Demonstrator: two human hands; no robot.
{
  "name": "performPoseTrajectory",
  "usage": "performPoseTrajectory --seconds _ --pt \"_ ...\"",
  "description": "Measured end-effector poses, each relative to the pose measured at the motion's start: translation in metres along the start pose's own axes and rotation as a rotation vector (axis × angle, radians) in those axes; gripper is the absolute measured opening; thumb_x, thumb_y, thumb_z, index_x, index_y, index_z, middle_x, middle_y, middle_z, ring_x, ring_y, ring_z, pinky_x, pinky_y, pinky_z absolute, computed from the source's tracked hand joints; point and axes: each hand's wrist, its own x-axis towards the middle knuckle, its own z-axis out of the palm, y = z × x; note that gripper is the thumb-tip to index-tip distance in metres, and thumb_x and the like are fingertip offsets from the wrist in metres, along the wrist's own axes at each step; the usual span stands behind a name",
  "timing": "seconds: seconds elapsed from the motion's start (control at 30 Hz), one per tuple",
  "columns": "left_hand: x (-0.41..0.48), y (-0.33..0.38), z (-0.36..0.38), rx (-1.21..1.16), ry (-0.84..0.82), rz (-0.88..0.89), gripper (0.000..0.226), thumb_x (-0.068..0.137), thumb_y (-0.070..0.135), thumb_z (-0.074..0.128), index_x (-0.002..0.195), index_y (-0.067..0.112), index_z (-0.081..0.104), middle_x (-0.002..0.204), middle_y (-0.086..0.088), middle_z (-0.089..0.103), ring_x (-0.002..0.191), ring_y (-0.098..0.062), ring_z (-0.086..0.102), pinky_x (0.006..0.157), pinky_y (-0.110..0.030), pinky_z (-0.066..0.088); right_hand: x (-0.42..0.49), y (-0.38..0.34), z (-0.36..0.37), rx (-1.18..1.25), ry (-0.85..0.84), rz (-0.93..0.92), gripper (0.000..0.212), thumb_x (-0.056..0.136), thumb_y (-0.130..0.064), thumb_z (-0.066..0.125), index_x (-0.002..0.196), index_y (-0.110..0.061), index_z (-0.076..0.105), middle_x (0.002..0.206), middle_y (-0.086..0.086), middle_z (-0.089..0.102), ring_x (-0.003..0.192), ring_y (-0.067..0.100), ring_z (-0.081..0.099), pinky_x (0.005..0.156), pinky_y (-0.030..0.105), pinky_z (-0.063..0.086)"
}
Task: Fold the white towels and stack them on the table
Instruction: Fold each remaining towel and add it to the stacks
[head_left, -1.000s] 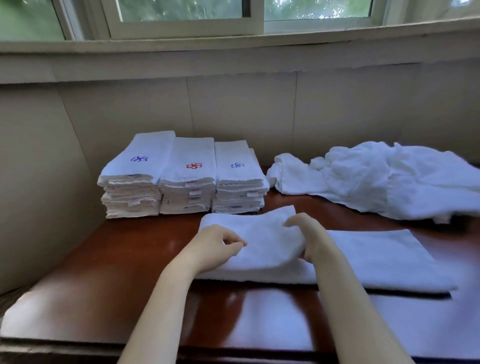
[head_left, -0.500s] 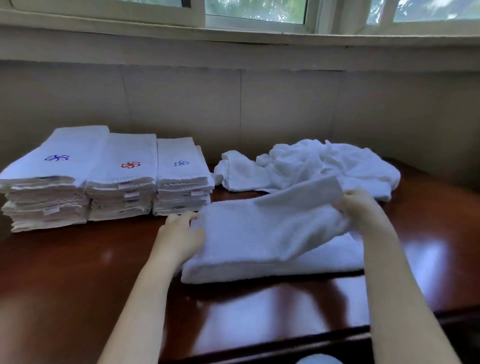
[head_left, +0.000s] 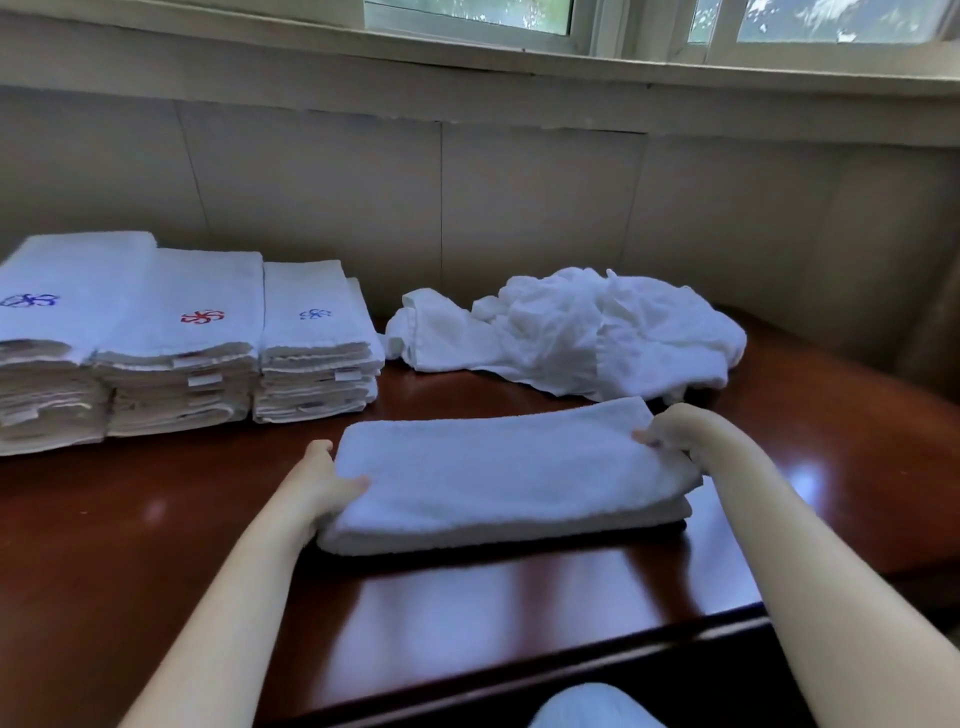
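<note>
A glossy reddish-brown wooden table (head_left: 156, 519) meets a beige panelled wall (head_left: 519, 208); daylit white-framed windows (head_left: 467, 10) span the frame's top.

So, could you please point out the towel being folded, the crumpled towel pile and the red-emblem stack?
towel being folded (head_left: 509, 467): head view, middle of top face
crumpled towel pile (head_left: 587, 332): head view, heap's centre
red-emblem stack (head_left: 182, 332): head view, top towel

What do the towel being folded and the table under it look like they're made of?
The towel looks like white terry cloth, likely cotton: matte, nubbly surface and thick, soft folded edges. The table seems to be dark reddish wood with a glossy varnish, since it mirrors the window light; solid wood or veneer cannot be told.
</note>
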Motion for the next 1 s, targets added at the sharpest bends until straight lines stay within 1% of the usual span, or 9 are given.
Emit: performPoseTrajectory --seconds 0.2,0.33,0.4,0.5,0.57,0.63,0.83,0.93,1.0 --pt "0.005 -0.012 -0.01 -0.256 -0.051 -0.078 0.073 0.09 0.001 0.062 0.15 0.006 0.022 0.143 -0.026 0.04 0.124 -0.038 0.048 0.097 -0.039 0.041 -0.011 -0.006 0.011 -0.273 -0.037 0.062 0.067 0.084 -0.043 0.068 0.125 0.006 0.049 0.101 0.017 0.057 0.09 0.031 0.056 0.073 0.033 0.041" --pt "0.005 -0.015 -0.011 -0.373 -0.101 -0.126 0.07 0.092 -0.002 0.057 0.15 0.008 0.019 0.142 -0.025 0.042 0.121 -0.036 0.051 0.086 -0.038 0.043 -0.026 -0.011 0.008 -0.431 0.069 0.043 0.078 0.081 -0.042 0.072 0.136 0.001 0.037 0.13 0.018 0.05 0.117 0.033 0.052 0.087 0.037 0.044" --pt "0.003 -0.011 -0.01 -0.319 -0.092 -0.138 0.073 0.094 0.012 0.058 0.152 0.012 0.014 0.148 -0.017 0.037 0.117 -0.032 0.052 0.074 -0.035 0.046 -0.042 -0.021 0.016 -0.585 0.286 -0.078 0.062 0.086 -0.027 0.066 0.136 -0.011 0.033 0.138 0.016 0.037 0.126 0.035 0.042 0.097 0.042 0.041" --pt "0.0 -0.006 -0.009 -0.114 -0.045 -0.123 0.095 0.086 0.046 0.063 0.153 0.015 0.003 0.153 -0.01 0.028 0.125 -0.031 0.047 0.076 -0.035 0.047 -0.058 -0.042 0.056 -0.564 0.468 -0.557 0.05 0.091 -0.028 0.057 0.136 -0.016 0.038 0.139 0.013 0.039 0.127 0.033 0.04 0.103 0.041 0.037" --pt "-0.002 -0.007 -0.007 0.022 -0.09 -0.093 0.106 0.076 0.052 0.072 0.151 0.01 0.01 0.149 -0.011 0.036 0.127 -0.031 0.047 0.092 -0.035 0.045 -0.073 -0.052 0.095 -0.444 0.254 -0.759 0.057 0.097 -0.042 0.045 0.147 -0.02 0.029 0.153 0.009 0.026 0.14 0.029 0.024 0.114 0.044 0.023" --pt "0.001 -0.012 -0.006 -0.021 -0.157 -0.071 0.096 0.07 0.042 0.081 0.144 0.005 0.032 0.133 -0.013 0.054 0.116 -0.029 0.056 0.1 -0.038 0.045 -0.079 -0.051 0.126 -0.503 0.055 -0.738 0.057 0.1 -0.049 0.027 0.151 -0.028 0.017 0.16 0.0 0.011 0.147 0.024 0.008 0.118 0.047 0.006" --pt "-0.004 -0.008 -0.012 -0.442 -0.103 -0.065 0.055 0.088 0.023 0.066 0.133 0.001 0.044 0.108 -0.014 0.063 0.08 -0.024 0.062 0.05 -0.023 0.048 -0.087 -0.073 0.132 -0.556 -0.008 -0.642 0.056 0.102 -0.043 0.022 0.152 -0.021 0.01 0.16 0.001 0.01 0.147 0.025 0.006 0.116 0.054 0.004" --pt "-0.004 -0.007 -0.006 -0.552 -0.016 -0.087 0.06 0.09 0.021 0.062 0.139 0.0 0.036 0.128 -0.022 0.053 0.091 -0.027 0.056 0.054 -0.026 0.042 -0.116 -0.09 0.153 -0.43 -0.237 -0.767 0.078 0.093 -0.062 0.035 0.152 -0.028 -0.003 0.161 0.0 0.007 0.148 0.024 0.003 0.113 0.057 0.0" --pt "-0.004 -0.007 -0.005 -0.643 0.02 -0.097 0.048 0.09 0.021 0.06 0.131 0.0 0.044 0.12 -0.021 0.055 0.085 -0.025 0.054 0.058 -0.028 0.043 -0.132 -0.099 0.168 -0.455 -0.271 -0.834 0.097 0.082 -0.067 0.051 0.151 -0.033 -0.007 0.161 0.0 0.005 0.147 0.028 0.002 0.113 0.059 0.001"
